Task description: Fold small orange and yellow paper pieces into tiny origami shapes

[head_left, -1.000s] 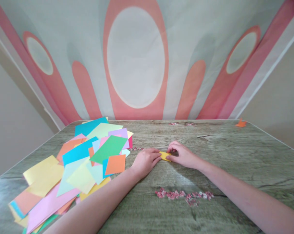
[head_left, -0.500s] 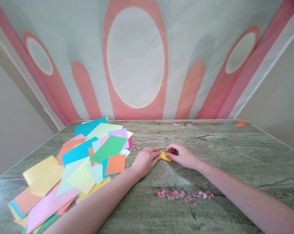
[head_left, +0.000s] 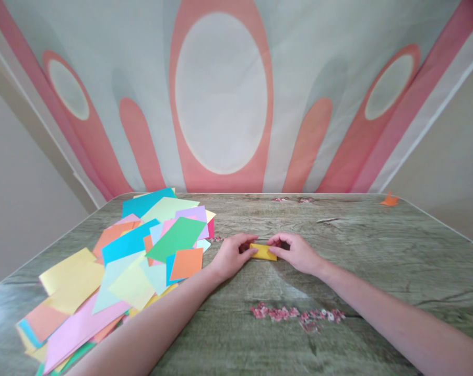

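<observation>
A small folded piece of yellow paper (head_left: 263, 252) lies between my hands, low over the wood-grain table (head_left: 362, 245). My left hand (head_left: 233, 254) pinches its left end between thumb and fingers. At the right end, the thumb and forefinger of my right hand (head_left: 295, 251) grip it too. The paper is a narrow rectangle with its long side running left to right. My fingertips cover both of its ends.
Loose sheets of coloured paper (head_left: 177, 239) are heaped on the table's left side, close to my left forearm. An orange folded paper shape (head_left: 389, 199) stands near the far right corner. Behind the table hangs a pink and grey patterned backdrop (head_left: 221, 94).
My left fingers have drawn back from lying over the yellow paper to pinching its left end, so more of the paper shows. My right hand keeps its grip. The view has shifted slightly.
</observation>
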`<action>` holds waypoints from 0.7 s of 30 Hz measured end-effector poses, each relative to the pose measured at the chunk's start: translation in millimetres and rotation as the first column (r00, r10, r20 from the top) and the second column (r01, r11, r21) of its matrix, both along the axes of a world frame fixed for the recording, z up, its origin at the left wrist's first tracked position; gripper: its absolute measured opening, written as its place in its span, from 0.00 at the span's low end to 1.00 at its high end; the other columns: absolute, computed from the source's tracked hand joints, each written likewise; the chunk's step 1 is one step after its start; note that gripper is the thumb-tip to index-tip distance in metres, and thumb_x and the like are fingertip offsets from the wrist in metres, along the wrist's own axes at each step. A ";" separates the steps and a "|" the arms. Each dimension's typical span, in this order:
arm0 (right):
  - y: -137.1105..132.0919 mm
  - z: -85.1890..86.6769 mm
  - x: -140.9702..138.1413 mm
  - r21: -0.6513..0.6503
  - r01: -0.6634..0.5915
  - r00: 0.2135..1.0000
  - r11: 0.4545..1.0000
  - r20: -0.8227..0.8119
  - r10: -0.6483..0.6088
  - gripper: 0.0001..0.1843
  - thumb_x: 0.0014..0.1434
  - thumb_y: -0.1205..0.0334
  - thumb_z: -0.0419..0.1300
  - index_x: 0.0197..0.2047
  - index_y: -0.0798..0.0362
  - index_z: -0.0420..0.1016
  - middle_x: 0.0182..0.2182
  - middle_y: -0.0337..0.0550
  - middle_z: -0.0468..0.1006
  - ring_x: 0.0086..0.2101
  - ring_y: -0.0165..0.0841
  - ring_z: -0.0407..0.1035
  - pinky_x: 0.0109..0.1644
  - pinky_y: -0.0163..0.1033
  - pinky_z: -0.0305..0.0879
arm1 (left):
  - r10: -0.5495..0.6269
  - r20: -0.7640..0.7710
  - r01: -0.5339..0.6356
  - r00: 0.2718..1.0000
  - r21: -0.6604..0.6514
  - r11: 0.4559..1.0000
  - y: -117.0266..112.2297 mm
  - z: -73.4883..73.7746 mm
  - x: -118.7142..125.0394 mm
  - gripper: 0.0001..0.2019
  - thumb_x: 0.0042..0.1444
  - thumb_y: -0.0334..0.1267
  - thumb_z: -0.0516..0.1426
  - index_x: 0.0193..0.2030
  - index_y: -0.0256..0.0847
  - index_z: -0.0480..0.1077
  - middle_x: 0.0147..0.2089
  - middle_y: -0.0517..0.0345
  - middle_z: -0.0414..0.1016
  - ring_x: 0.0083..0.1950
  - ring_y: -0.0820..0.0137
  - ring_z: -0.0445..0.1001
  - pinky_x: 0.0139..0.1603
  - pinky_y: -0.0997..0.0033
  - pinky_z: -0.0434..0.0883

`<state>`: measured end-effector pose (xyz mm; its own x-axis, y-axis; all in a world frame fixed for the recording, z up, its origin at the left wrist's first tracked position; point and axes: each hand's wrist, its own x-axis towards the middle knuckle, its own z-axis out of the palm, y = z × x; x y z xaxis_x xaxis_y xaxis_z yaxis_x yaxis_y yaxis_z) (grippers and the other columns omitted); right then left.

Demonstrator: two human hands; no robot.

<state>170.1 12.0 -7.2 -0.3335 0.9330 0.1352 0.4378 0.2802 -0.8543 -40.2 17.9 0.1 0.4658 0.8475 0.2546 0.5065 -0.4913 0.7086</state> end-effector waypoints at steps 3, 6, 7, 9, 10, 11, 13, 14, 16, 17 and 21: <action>-0.5 -0.8 -0.2 -0.007 0.007 1.000 1.000 -0.029 -0.007 0.10 0.51 0.60 0.58 0.36 0.55 0.73 0.28 0.40 0.75 0.29 0.30 0.67 0.33 0.35 0.63 | 0.039 0.059 -0.032 0.997 -0.118 0.993 1.7 -0.3 0.2 0.16 0.52 0.39 0.55 0.48 0.38 0.70 0.30 0.59 0.72 0.28 0.75 0.66 0.31 0.77 0.65; -0.8 -0.7 -0.6 -0.009 0.012 0.998 1.000 -0.053 -0.013 0.10 0.51 0.59 0.59 0.36 0.55 0.73 0.28 0.40 0.75 0.29 0.30 0.67 0.34 0.35 0.63 | 0.065 0.118 -0.038 0.991 -0.217 0.976 2.8 -1.4 1.0 0.17 0.51 0.40 0.56 0.48 0.37 0.71 0.28 0.59 0.71 0.27 0.76 0.65 0.28 0.78 0.63; -0.9 -0.4 -0.7 -0.010 0.014 0.998 1.000 -0.056 -0.015 0.10 0.51 0.59 0.59 0.35 0.55 0.73 0.28 0.40 0.75 0.28 0.30 0.67 0.33 0.35 0.63 | 0.072 0.138 -0.037 0.988 -0.242 0.970 3.0 -1.9 1.3 0.18 0.50 0.40 0.56 0.47 0.36 0.71 0.28 0.59 0.72 0.26 0.76 0.65 0.28 0.78 0.63; -1.1 0.4 -0.9 -0.013 0.016 0.999 1.000 -0.052 -0.017 0.10 0.51 0.58 0.59 0.35 0.55 0.73 0.28 0.40 0.75 0.28 0.30 0.67 0.33 0.35 0.63 | 0.081 0.178 -0.028 0.981 -0.284 0.958 3.5 -2.7 1.8 0.17 0.49 0.40 0.57 0.46 0.35 0.71 0.29 0.58 0.73 0.27 0.75 0.66 0.28 0.78 0.63; -1.2 0.8 -0.9 -0.012 0.019 0.999 1.000 -0.048 -0.019 0.10 0.51 0.58 0.59 0.35 0.54 0.73 0.28 0.40 0.75 0.28 0.30 0.66 0.33 0.35 0.63 | 0.083 0.196 -0.020 0.977 -0.302 0.953 3.7 -3.1 2.0 0.18 0.49 0.39 0.57 0.46 0.35 0.71 0.29 0.57 0.73 0.27 0.75 0.66 0.29 0.78 0.64; -1.3 1.1 -0.8 -0.010 0.021 0.999 1.000 -0.044 -0.021 0.10 0.51 0.58 0.59 0.35 0.54 0.73 0.28 0.40 0.75 0.28 0.30 0.66 0.33 0.35 0.63 | 0.083 0.213 -0.012 0.974 -0.316 0.949 3.8 -3.4 2.1 0.18 0.49 0.39 0.57 0.46 0.35 0.71 0.30 0.57 0.74 0.27 0.75 0.67 0.29 0.78 0.64; -1.4 1.7 -0.7 -0.005 0.026 0.999 1.000 -0.038 -0.026 0.10 0.51 0.58 0.59 0.35 0.54 0.73 0.28 0.40 0.75 0.28 0.30 0.66 0.33 0.35 0.63 | 0.085 0.239 0.001 0.967 -0.337 0.941 4.2 -4.0 2.0 0.18 0.48 0.39 0.58 0.46 0.34 0.71 0.31 0.56 0.75 0.28 0.74 0.68 0.30 0.77 0.65; -1.4 1.9 -0.7 -0.004 0.026 0.999 1.000 -0.036 -0.026 0.10 0.51 0.58 0.59 0.35 0.54 0.73 0.28 0.40 0.75 0.28 0.30 0.66 0.33 0.35 0.63 | 0.084 0.247 0.007 0.965 -0.345 0.938 4.4 -4.2 1.9 0.18 0.48 0.39 0.58 0.46 0.34 0.71 0.32 0.55 0.75 0.29 0.74 0.68 0.31 0.77 0.65; -1.3 2.2 -0.7 -0.005 0.025 0.999 1.000 -0.033 -0.025 0.10 0.51 0.57 0.59 0.35 0.54 0.73 0.27 0.39 0.75 0.28 0.29 0.66 0.33 0.35 0.62 | 0.082 0.259 0.016 0.962 -0.354 0.935 4.8 -4.6 1.6 0.18 0.48 0.39 0.58 0.46 0.34 0.71 0.32 0.55 0.75 0.29 0.74 0.69 0.31 0.77 0.65; -1.3 2.2 -0.8 -0.007 0.024 0.999 1.000 -0.034 -0.024 0.10 0.51 0.58 0.59 0.35 0.54 0.73 0.27 0.39 0.75 0.28 0.29 0.65 0.33 0.35 0.62 | 0.081 0.265 0.020 0.961 -0.357 0.934 5.0 -4.7 1.5 0.18 0.48 0.39 0.58 0.46 0.34 0.71 0.32 0.55 0.75 0.29 0.74 0.69 0.31 0.77 0.66; -1.1 1.7 -1.3 -0.021 0.023 0.999 1.000 -0.041 -0.024 0.10 0.51 0.58 0.59 0.35 0.55 0.73 0.27 0.39 0.74 0.27 0.29 0.65 0.32 0.34 0.61 | 0.084 0.277 0.025 0.957 -0.367 0.930 5.5 -4.6 1.7 0.18 0.48 0.39 0.58 0.46 0.34 0.71 0.32 0.55 0.75 0.28 0.74 0.69 0.30 0.77 0.66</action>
<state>168.8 11.0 -5.5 -0.3058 0.9433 0.1288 0.4088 0.2522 -0.8771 -38.6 23.3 -4.4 0.3933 0.9183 0.0447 0.2680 -0.1610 0.9499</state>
